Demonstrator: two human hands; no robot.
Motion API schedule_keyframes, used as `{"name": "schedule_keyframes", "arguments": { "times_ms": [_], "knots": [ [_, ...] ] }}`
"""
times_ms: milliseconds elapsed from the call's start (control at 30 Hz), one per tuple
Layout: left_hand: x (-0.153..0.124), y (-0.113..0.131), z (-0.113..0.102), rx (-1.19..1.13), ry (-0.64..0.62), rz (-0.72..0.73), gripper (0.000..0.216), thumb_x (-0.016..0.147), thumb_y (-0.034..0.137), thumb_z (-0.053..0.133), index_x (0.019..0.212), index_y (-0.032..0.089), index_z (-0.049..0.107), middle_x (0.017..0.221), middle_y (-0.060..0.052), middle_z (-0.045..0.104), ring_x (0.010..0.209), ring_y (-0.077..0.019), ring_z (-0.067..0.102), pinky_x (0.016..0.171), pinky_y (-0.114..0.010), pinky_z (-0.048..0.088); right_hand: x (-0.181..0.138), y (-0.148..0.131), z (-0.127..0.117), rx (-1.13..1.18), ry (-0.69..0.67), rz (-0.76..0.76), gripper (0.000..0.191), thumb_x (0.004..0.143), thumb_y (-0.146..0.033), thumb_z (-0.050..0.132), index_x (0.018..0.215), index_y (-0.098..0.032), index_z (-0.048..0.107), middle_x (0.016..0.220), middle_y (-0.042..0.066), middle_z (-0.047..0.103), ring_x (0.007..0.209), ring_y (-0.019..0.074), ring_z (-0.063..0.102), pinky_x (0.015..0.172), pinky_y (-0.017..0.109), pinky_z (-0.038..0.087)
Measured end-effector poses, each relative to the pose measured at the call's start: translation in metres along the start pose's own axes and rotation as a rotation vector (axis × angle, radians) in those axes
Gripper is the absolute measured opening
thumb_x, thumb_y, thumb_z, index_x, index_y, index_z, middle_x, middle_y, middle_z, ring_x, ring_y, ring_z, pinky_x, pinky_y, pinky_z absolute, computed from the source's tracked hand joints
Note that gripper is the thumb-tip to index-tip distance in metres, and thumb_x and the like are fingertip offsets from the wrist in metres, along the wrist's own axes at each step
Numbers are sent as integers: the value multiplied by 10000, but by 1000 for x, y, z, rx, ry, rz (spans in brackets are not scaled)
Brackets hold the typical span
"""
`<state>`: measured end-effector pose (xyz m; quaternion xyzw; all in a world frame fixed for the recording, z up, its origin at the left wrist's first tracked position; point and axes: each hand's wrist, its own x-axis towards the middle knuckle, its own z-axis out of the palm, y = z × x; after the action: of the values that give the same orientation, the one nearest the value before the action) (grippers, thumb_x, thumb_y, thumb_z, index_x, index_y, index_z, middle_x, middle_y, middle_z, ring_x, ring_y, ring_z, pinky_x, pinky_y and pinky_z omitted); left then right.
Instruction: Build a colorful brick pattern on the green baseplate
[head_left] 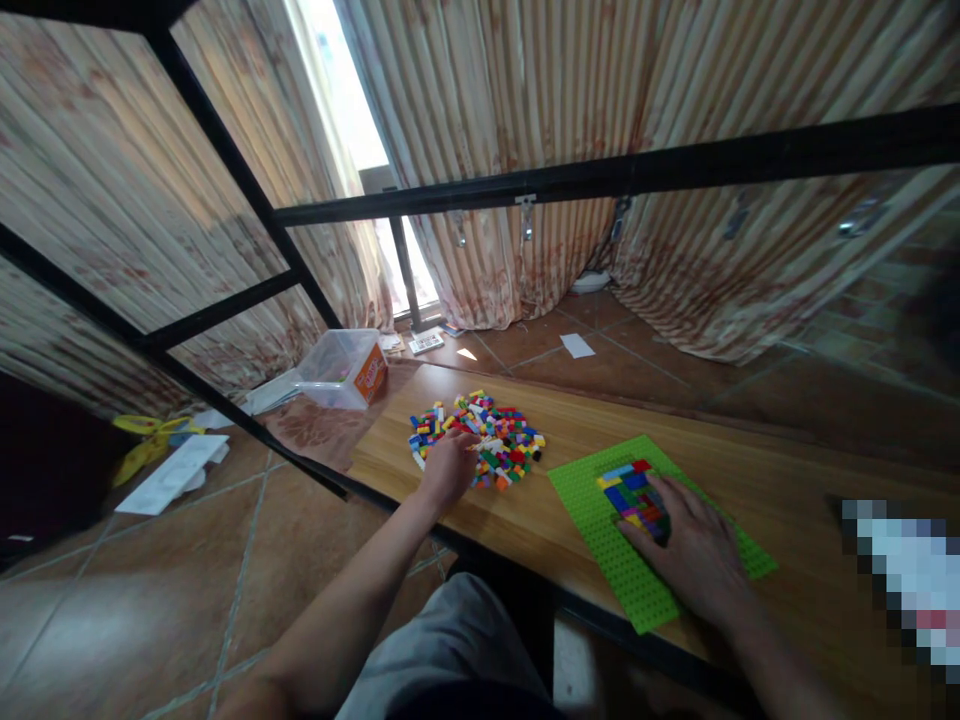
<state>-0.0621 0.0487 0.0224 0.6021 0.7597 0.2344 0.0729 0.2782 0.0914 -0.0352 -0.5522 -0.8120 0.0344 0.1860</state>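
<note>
A heap of small coloured bricks [491, 430] lies on the wooden table [750, 480]. My left hand [448, 465] rests on the near left edge of the heap, fingers curled in a pinch among the bricks; what they hold is hidden. To the right lies a green baseplate [600, 530] with a patch of blue, red and yellow bricks [630, 490] fixed on it. My right hand [694, 550] lies flat on the plate, fingers stretched out and touching the near side of that patch.
A clear plastic box [341, 368] with an orange label stands at the table's far left corner. Black metal frame bars [600, 175] cross above the table. Papers [172, 470] and a yellow object lie on the tiled floor. Curtains hang behind.
</note>
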Motion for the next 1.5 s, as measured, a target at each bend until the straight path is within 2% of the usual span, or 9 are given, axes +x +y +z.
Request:
{"name": "schedule_keyframes", "arguments": {
  "times_ms": [167, 367, 467, 600, 900, 1067, 1267, 1500],
  "knots": [
    [7, 11, -2, -11, -30, 65, 263, 831, 130, 563, 1003, 225, 737, 1007, -57, 682, 825, -173, 656, 815, -283, 513, 0, 0, -1, -3, 2, 3, 710, 842, -606, 456, 1400, -168, 419, 1387, 151, 511, 1228, 348, 499, 1002, 523, 396],
    [-8, 21, 1, -43, -119, 202, 256, 801, 108, 577, 948, 239, 740, 1061, -49, 667, 919, -175, 641, 870, -287, 500, 0, -3, -4, -2, -7, 7, 703, 845, -611, 448, 1393, -170, 428, 1394, 142, 507, 1238, 343, 491, 1012, 512, 387],
    [-10, 29, 4, 16, -126, 193, 243, 805, 117, 573, 952, 227, 732, 1045, -55, 671, 947, -185, 630, 907, -301, 489, 1, -4, -5, -2, -21, 19, 702, 844, -603, 454, 1392, -166, 429, 1388, 147, 510, 1240, 346, 488, 1007, 519, 386],
    [-6, 37, 5, 120, -153, 193, 184, 809, 135, 571, 865, 201, 734, 983, -73, 679, 940, -206, 623, 923, -324, 480, 1, -6, -8, 17, -30, 25, 698, 844, -583, 469, 1404, -170, 414, 1390, 147, 505, 1253, 342, 477, 1009, 510, 383],
    [4, 47, 6, 106, -152, 251, 163, 796, 109, 560, 756, 188, 696, 901, -67, 667, 886, -197, 626, 877, -302, 480, 2, -9, -11, 73, -31, 30, 687, 835, -544, 514, 1405, -174, 418, 1403, 153, 489, 1284, 330, 447, 1041, 502, 349],
    [4, 62, 15, -133, -141, 225, 132, 795, 123, 558, 761, 182, 671, 778, -14, 665, 722, -144, 613, 713, -246, 477, 2, -8, -11, 86, -35, 13, 710, 830, -566, 524, 1408, -168, 413, 1401, 155, 491, 1304, 318, 429, 1064, 499, 321],
    [8, 99, 52, -603, -241, 202, 133, 751, 54, 562, 748, 144, 659, 693, 3, 670, 653, -118, 616, 618, -202, 475, 3, -9, -14, 88, -52, 9, 713, 831, -572, 525, 1409, -170, 416, 1418, 161, 477, 1318, 322, 413, 1059, 499, 320],
    [22, 136, 81, -660, -277, 286, 251, 785, 39, 532, 905, 154, 720, 862, -27, 741, 812, -141, 674, 783, -245, 537, 4, -5, -13, 103, -65, -9, 711, 827, -569, 531, 1417, -192, 403, 1417, 147, 477, 1310, 317, 417, 1060, 503, 314]
  ]
}}
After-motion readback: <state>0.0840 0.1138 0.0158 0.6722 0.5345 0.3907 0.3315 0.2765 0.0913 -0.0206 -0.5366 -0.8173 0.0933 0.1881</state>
